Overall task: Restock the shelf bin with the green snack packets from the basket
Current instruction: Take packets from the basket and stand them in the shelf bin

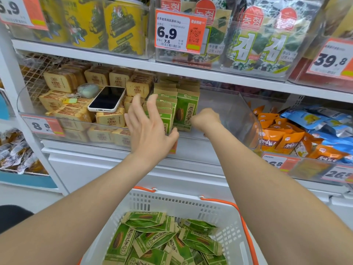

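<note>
Green snack packets (186, 111) stand upright in a row at the left side of a clear shelf bin (238, 115). My left hand (149, 129) is in front of them with fingers spread and straight, its thumb against the lower edge of the front packets. My right hand (206, 119) is inside the bin just right of the packets, wrist bent and fingers curled out of sight; whether it holds a packet is hidden. Below, a white basket (172, 197) with orange handles holds several loose green packets (162, 240).
A white phone (107, 99) lies on tan packets (76, 115) in the bin to the left. Orange and blue packets (286, 136) fill the bin to the right. The upper shelf carries yellow cans (122, 25) and seaweed packs (257, 41).
</note>
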